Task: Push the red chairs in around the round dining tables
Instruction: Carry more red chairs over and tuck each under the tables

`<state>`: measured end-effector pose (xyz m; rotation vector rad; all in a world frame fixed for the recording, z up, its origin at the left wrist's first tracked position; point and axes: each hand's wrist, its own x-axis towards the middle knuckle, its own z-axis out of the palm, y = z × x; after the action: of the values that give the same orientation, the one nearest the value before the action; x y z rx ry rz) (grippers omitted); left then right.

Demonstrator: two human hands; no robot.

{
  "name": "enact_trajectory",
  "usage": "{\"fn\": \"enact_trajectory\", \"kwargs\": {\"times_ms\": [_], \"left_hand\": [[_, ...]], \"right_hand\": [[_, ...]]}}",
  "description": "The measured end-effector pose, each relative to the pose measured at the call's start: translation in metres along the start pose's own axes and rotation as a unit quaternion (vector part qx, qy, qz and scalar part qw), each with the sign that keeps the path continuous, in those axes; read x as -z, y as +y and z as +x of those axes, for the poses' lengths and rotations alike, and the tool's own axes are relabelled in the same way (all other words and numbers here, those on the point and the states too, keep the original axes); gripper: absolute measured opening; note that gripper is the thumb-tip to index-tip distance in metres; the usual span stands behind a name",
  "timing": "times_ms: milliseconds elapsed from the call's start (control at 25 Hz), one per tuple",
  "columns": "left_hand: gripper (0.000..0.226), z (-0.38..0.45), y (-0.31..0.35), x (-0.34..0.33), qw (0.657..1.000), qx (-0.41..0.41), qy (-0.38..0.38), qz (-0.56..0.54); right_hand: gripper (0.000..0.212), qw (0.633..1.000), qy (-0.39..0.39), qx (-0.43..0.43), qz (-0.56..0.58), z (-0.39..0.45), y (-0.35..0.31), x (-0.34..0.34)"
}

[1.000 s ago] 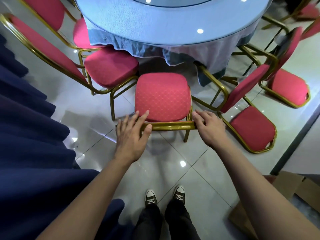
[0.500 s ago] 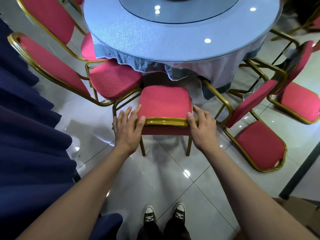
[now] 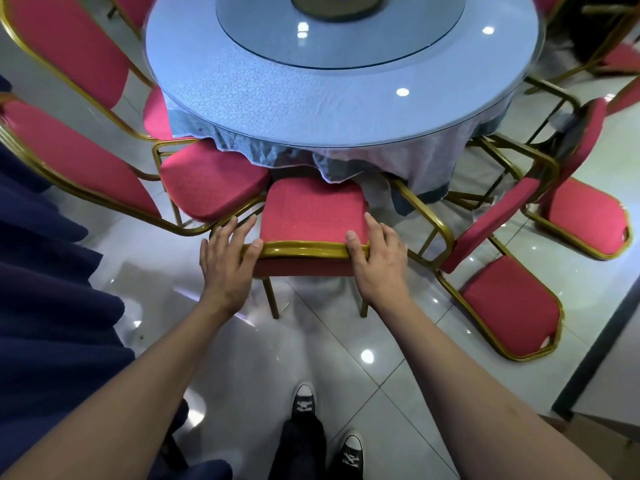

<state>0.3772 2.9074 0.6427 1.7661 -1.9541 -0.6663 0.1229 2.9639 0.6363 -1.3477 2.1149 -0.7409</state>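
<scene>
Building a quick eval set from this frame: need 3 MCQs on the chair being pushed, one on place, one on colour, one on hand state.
1. Where is the front edge of the chair's seat?
A. at the hanging tablecloth
B. far from the table
C. on top of the table

2. What colour is the chair frame?
A. silver
B. gold
C. black

3. How do the hands meet the chair's top rail?
A. both lifted clear of it
B. only one on it
C. left hand and right hand both on it

Answers: 1 A, the cloth's hem hangs right at the seat's front. 2 B, the tubing is gold. 3 C, a thumb hooks over the rail at each end, fingers pointing forward.
</scene>
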Motion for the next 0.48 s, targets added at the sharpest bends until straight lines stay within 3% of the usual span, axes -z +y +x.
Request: {"fn": "enact_trajectory", "kwargs": {"times_ms": [480], "left_hand": [[0.067, 0.046, -0.029, 0.019, 0.998, -0.058, 0.015, 0.008]], "right_hand": [[0.081, 0.999, 0.028, -0.016, 0.01, 0.019, -0.036, -0.026]]}}
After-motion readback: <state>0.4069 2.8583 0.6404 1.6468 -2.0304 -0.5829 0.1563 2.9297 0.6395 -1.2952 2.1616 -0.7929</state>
